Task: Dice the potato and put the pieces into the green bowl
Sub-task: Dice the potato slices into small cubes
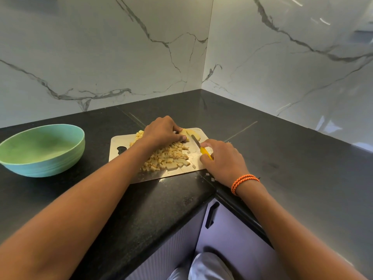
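A steel cutting board (119, 142) lies on the black counter in the inner corner. A heap of diced potato pieces (167, 158) covers its middle. At the board's far end my left hand (161, 131) holds down the uncut potato slices (191, 132) with curled fingers. My right hand (222, 158) grips the yellow handle of a knife (205, 152); its blade points at the slices beside my left thumb. The green bowl (42, 150) stands to the left of the board, and it holds no potato.
Marble walls close the corner behind the board. The black counter (282, 158) runs on to the right and to the left. A few stray potato bits (211, 178) lie off the board near the counter's front edge. A cabinet door with a black handle (211, 217) is below.
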{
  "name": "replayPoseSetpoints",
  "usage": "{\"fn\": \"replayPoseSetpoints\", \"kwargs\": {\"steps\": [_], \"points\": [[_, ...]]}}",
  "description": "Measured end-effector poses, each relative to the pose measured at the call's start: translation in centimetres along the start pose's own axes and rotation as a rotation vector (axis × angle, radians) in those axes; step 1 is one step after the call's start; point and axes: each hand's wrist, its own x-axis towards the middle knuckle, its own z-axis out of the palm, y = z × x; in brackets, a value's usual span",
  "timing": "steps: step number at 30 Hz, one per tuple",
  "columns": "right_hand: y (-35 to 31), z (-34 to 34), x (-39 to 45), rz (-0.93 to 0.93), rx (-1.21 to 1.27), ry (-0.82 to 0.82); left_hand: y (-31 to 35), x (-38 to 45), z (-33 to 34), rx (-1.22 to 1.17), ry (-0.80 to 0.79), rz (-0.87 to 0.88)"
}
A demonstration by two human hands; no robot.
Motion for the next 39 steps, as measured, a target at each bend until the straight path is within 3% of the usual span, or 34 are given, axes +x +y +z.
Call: {"fn": "replayPoseSetpoints", "kwargs": {"steps": [5,22,39], "points": [[-1.4,1.1,2.0,0.002,0.080,0.112,-0.2,0.3,-0.2,-0.072,0.005,-0.017],[-3.1,2.4,5.0,-0.011,-0.014,0.047,-0.3,0.4,0.0,-0.029,0.070,0.002],[-1.3,0.6,-0.6,-0.023,-0.075,0.009,0.1,0.0,0.2,0.006,0.055,-0.015]]}}
